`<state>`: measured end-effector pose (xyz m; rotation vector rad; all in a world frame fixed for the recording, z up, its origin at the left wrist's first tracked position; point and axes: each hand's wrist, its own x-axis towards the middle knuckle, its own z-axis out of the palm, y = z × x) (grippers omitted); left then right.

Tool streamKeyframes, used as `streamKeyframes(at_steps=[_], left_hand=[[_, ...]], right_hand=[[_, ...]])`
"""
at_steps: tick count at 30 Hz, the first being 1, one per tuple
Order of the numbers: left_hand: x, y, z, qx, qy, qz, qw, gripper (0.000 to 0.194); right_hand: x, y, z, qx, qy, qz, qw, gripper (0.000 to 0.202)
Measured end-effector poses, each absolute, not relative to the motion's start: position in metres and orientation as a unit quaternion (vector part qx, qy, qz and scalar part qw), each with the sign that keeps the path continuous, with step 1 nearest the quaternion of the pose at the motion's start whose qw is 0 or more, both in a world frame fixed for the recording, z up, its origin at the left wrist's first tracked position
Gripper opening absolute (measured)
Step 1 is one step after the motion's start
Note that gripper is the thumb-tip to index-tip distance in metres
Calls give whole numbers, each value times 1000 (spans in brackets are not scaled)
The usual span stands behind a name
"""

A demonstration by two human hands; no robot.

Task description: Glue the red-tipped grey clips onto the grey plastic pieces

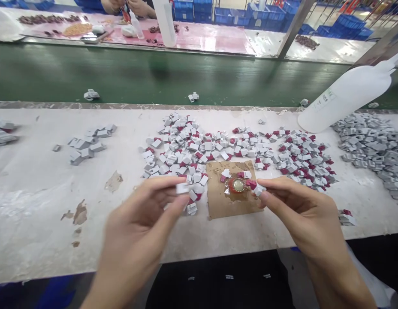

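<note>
Between the thumb and fingers of my left hand [147,219] is a small grey plastic part [182,188], held above the table left of the cardboard. My right hand [298,210] pinches a grey-and-maroon plastic part [256,187], its maroon end pointing left. Below and between them lies a wet-stained piece of cardboard [218,206]. On it sits a small round dish [238,185] with a pale centre and an orange-red rim, beside a couple of loose grey-and-maroon parts [244,174]. A wide pile of similar parts [199,148] spreads behind the cardboard.
A white squeeze bottle [347,96] leans at the right, near a heap of grey parts [372,141]. More grey parts [88,146] lie at the left. Beyond runs a green conveyor belt [128,77]; across it, another person's hands [137,6] work at a pink-covered table [215,38].
</note>
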<state>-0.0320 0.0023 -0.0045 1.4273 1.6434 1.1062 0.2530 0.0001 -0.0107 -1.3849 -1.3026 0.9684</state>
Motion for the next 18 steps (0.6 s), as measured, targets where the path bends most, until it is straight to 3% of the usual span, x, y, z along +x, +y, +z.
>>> streamKeyframes(at_steps=[4,7,18], left_hand=[[25,16,-6,499,472,464,559,15],[45,24,-10,456,402,468,641,13],[52,26,-17,483,404,455,630,12]], right_hand=[[250,3,-6,-495,-452,512,537,13],[248,4,-7,-474,-430,548,539,13],[251,1,-16,-496,-433,527,536,16]])
